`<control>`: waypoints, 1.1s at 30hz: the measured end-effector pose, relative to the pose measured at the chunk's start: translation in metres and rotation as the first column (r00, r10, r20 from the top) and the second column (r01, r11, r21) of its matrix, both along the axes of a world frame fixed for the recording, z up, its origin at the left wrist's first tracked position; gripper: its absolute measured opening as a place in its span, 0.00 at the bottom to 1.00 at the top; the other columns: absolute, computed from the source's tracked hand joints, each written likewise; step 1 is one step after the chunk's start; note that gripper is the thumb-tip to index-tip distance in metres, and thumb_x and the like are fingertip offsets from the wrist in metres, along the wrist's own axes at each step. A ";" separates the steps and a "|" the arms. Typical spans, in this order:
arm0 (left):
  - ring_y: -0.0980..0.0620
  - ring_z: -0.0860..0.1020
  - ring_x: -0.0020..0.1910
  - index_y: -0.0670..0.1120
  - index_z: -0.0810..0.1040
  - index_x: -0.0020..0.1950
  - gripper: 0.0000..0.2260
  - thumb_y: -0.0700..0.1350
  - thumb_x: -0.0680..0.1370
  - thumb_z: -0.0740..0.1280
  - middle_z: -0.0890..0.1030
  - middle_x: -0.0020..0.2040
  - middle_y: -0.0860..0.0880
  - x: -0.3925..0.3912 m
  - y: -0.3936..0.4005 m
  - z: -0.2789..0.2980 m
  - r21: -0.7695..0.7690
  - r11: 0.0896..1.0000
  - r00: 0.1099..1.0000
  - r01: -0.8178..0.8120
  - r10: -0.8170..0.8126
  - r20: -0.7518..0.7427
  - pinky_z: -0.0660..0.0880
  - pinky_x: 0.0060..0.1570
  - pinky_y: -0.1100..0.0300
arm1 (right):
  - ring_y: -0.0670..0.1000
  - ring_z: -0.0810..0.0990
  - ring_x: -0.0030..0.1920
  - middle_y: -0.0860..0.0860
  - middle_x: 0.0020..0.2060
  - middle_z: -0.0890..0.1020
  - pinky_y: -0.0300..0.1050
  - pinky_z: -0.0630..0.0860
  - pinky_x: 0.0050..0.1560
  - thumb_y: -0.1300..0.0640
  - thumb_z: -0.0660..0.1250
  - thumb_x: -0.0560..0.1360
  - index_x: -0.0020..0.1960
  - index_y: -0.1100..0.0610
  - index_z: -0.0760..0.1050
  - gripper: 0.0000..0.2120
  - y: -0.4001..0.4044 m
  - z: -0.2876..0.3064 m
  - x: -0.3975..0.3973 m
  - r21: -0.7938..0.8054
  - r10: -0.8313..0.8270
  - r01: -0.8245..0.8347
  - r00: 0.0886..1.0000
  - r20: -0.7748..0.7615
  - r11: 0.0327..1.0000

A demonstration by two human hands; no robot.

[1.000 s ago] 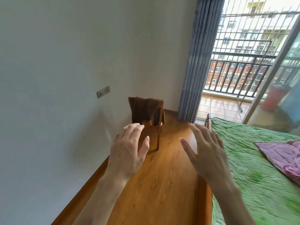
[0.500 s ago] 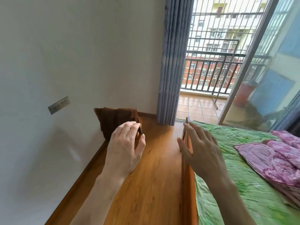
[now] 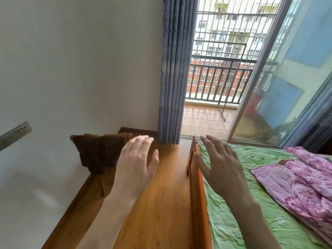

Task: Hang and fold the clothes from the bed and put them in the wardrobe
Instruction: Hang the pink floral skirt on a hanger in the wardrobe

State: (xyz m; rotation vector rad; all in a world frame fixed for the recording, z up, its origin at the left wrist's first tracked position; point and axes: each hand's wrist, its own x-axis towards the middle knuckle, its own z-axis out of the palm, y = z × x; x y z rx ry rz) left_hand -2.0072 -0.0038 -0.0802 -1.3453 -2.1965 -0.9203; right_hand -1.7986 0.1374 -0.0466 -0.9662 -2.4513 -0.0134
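My left hand is held out over the wooden floor, palm down, fingers spread, holding nothing. My right hand is stretched above the near edge of the bed, also empty with fingers apart. The bed carries a green sheet. A pink floral quilt lies folded on it at the right. A brown cloth hangs over the back of a wooden chair by the left wall. No wardrobe is in view.
A white wall with a socket plate runs along the left. A blue-grey curtain hangs beside an open glass sliding door to a tiled balcony with railings. A strip of wooden floor runs between wall and bed.
The view has swung to the right: the chair and socket shifted left, while more of the bed, quilt and balcony door came in. Both hands stay open and raised in front.
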 end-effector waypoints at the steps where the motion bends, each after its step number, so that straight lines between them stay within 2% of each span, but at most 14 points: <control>1: 0.46 0.79 0.69 0.48 0.80 0.70 0.23 0.60 0.84 0.58 0.81 0.69 0.48 -0.011 0.015 0.001 0.006 1.000 1.000 0.005 -0.005 -0.001 0.74 0.70 0.45 | 0.52 0.70 0.75 0.50 0.75 0.73 0.52 0.66 0.75 0.38 0.54 0.83 0.79 0.51 0.67 0.29 0.013 0.001 -0.010 0.000 -0.006 0.006 1.000 0.003 1.000; 7: 0.44 0.79 0.68 0.47 0.80 0.70 0.24 0.59 0.84 0.58 0.81 0.69 0.46 -0.091 0.105 0.010 0.009 0.999 0.999 0.033 -0.033 -0.017 0.69 0.70 0.51 | 0.50 0.67 0.77 0.48 0.76 0.71 0.51 0.63 0.77 0.40 0.58 0.84 0.80 0.49 0.65 0.27 0.101 0.009 -0.081 -0.040 -0.035 0.036 0.999 0.003 0.999; 13: 0.44 0.79 0.68 0.47 0.80 0.69 0.24 0.59 0.84 0.57 0.81 0.68 0.46 -0.166 0.185 0.019 0.044 0.996 0.997 0.077 -0.076 -0.015 0.74 0.68 0.48 | 0.48 0.67 0.76 0.45 0.76 0.71 0.49 0.65 0.75 0.39 0.58 0.83 0.80 0.47 0.65 0.27 0.171 0.019 -0.149 -0.047 -0.043 0.041 0.999 -0.026 0.998; 19: 0.45 0.79 0.68 0.47 0.80 0.70 0.22 0.59 0.83 0.61 0.81 0.69 0.47 -0.205 0.255 0.005 -0.002 0.992 0.992 0.125 -0.125 0.024 0.73 0.68 0.51 | 0.49 0.68 0.76 0.46 0.76 0.71 0.50 0.65 0.76 0.38 0.55 0.84 0.80 0.47 0.65 0.27 0.234 0.010 -0.185 -0.080 -0.084 0.081 0.996 -0.037 0.994; 23: 0.44 0.79 0.68 0.47 0.81 0.70 0.21 0.57 0.83 0.63 0.81 0.68 0.46 -0.227 0.310 0.001 -0.036 0.987 0.987 0.160 -0.159 0.025 0.74 0.68 0.49 | 0.49 0.68 0.75 0.45 0.76 0.71 0.50 0.65 0.75 0.37 0.52 0.83 0.80 0.47 0.65 0.29 0.281 0.002 -0.202 -0.107 -0.119 0.113 0.992 -0.045 0.988; 33: 0.46 0.78 0.70 0.47 0.79 0.72 0.21 0.56 0.83 0.62 0.80 0.70 0.47 -0.279 0.493 -0.002 -0.103 0.971 0.976 0.216 -0.217 -0.001 0.69 0.70 0.53 | 0.50 0.70 0.74 0.47 0.75 0.72 0.53 0.69 0.74 0.39 0.56 0.83 0.79 0.49 0.66 0.27 0.444 -0.013 -0.249 -0.120 -0.185 0.173 0.978 -0.096 0.978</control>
